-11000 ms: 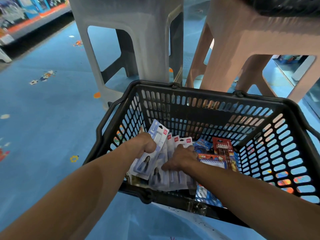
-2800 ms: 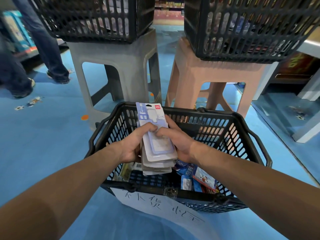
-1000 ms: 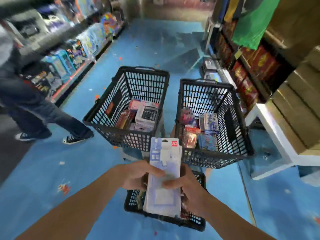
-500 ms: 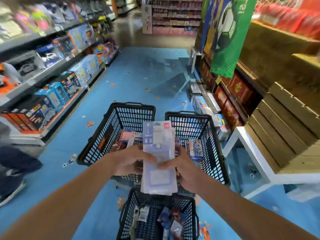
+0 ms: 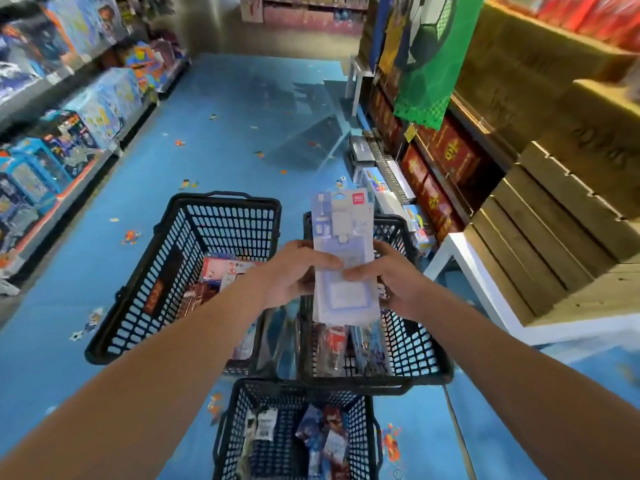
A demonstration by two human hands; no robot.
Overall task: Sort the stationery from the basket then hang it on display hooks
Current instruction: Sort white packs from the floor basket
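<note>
Floor (image 5: 225, 109): blue, running far down the aisle between the shelving, with small coloured marks scattered over it.
Left shelves (image 5: 69, 109): long racks down the left side, packed with boxed toys in blue and orange packaging. They are too blurred to read.
Wooden crates (image 5: 554, 220): stacked in steps on the right, filling that side from near to far.
Bench (image 5: 571, 332): white, carrying the crates; its leg stands just beside the far right basket.
Banner (image 5: 426, 57): green with a football pattern, hanging at the far right above a row of red boxes (image 5: 446, 157).
Far left basket (image 5: 228, 226): black plastic mesh, holding packaged goods with red and white card among them.
Far right basket (image 5: 412, 344): black mesh, set side by side with the far left one. It is partly hidden behind the held packs, and carded items stand inside.
Near basket (image 5: 232, 431): black mesh, at the bottom edge of the view, nearer than the other two. Small carded items lie loose in it.
Stack of packs (image 5: 346, 265): pale blue-and-white carded stationery with a red logo at the top right corner, held upright in mid-air in front of the far right basket and between the two hands.
Left hand (image 5: 294, 271): grip closed on the stack's left edge, thumb lying across the front.
Right hand (image 5: 391, 278): grip closed on the stack's right edge, thumb on the front — the two thumbs nearly meet.
</note>
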